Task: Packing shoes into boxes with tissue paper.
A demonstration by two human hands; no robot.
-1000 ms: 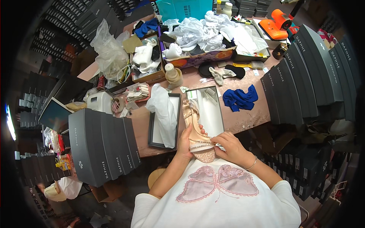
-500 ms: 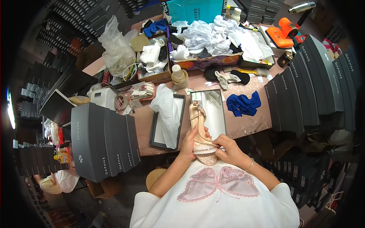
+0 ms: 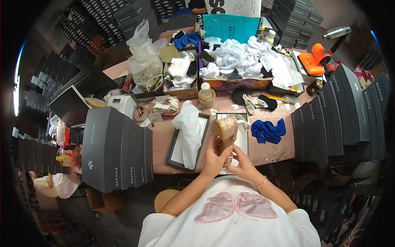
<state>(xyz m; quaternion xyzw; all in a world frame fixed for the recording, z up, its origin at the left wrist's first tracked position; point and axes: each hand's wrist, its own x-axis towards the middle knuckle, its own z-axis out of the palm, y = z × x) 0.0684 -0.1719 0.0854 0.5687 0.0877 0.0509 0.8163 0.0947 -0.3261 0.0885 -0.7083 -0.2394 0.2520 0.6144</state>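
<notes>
A high-heeled sandal in shiny rose gold is tilted up in front of my chest, its tan heel end or underside pointing away from me. My left hand is closed around its left side. My right hand pinches the near part of the sandal, its fingertips close to the left thumb. Between them, the hands hide most of the straps. Beneath and behind the sandal lies an open shoebox with pale things inside. To its left, another open box part holds white tissue paper.
A crumpled blue cloth lies on the right of the pink table. Dark shoeboxes stand stacked at left and right. Farther back are a bottle, a brush and a carton heaped with crumpled paper.
The sandal has been turned over and raised away from my chest, so its underside and heel show instead of its straps. Both hands moved with it. The whole view has shifted slightly.
</notes>
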